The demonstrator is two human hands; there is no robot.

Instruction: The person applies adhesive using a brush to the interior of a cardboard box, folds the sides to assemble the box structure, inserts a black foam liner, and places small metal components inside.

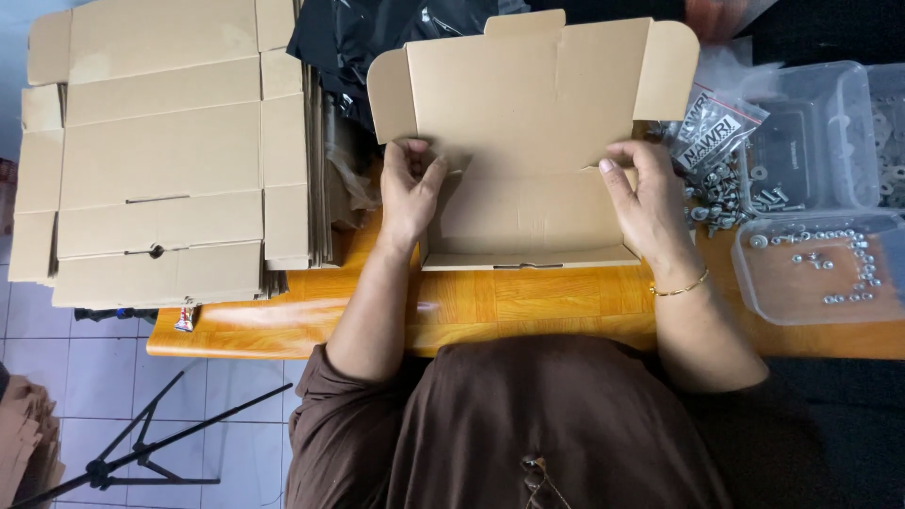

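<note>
I see left hand (410, 188) and right hand (646, 198) pinching side walls of half-folded cardboard box (528, 141); flat box stack (160, 151) left, 2 screw tubs (820, 269) right.

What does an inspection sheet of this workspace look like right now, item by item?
Surface: orange wooden table, glossy.
Job's things: cardboard box, half folded, lid flap raised.
Clutter: stack of flat box blanks; black plastic bags; clear tubs of screws; bagged hardware.
Grips: left hand and right hand each pinch a side wall of the box.
Cables: nothing seen.
Surroundings: tiled floor, black tripod stand.
</note>
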